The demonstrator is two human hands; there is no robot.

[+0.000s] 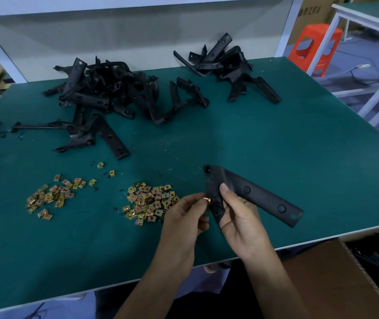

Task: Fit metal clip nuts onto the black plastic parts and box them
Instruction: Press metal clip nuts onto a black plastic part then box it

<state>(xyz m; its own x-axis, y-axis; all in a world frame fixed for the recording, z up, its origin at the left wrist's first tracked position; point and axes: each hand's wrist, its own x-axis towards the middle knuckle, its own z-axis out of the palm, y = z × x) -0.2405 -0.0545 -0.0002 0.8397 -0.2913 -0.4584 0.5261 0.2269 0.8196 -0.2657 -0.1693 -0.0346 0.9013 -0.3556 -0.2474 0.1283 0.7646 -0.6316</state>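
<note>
Left hand (184, 217) pinches a clip nut (206, 200) at the black plastic part (250, 194), gripped by the right hand (239, 217); next, slide it on squarely.

A red plastic stool (319, 31) is standing on the floor (368, 49) beyond the green tabletop (276, 146), a printed cardboard carton (315, 17) sitting behind it.
</note>
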